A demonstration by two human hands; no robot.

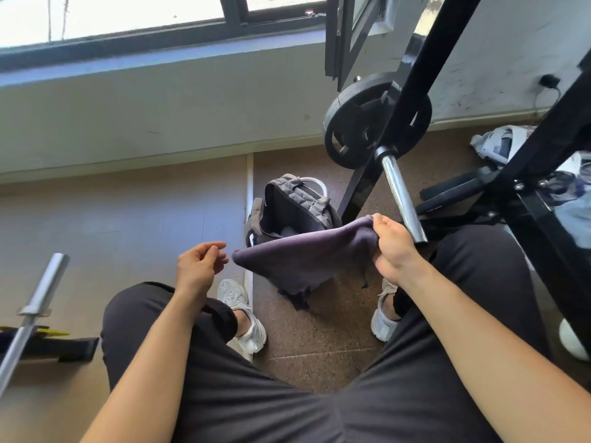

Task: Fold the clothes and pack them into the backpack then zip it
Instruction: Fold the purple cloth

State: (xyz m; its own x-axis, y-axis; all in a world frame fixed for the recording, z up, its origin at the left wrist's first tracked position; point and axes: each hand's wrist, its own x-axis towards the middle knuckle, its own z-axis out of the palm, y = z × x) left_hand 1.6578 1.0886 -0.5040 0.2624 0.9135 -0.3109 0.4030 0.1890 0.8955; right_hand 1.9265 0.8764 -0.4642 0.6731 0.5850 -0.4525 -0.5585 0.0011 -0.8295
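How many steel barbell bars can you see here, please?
2. The left bar lies at lower left, beside the left knee. The right bar sticks out of the weight plate, just beyond the right hand. Others may be out of view.

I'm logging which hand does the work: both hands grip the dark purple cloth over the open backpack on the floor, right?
Not quite. In the head view only the right hand grips the dark purple cloth; the left hand holds nothing, its fingers loose beside the cloth's free corner. The cloth does hang over the open backpack on the floor.
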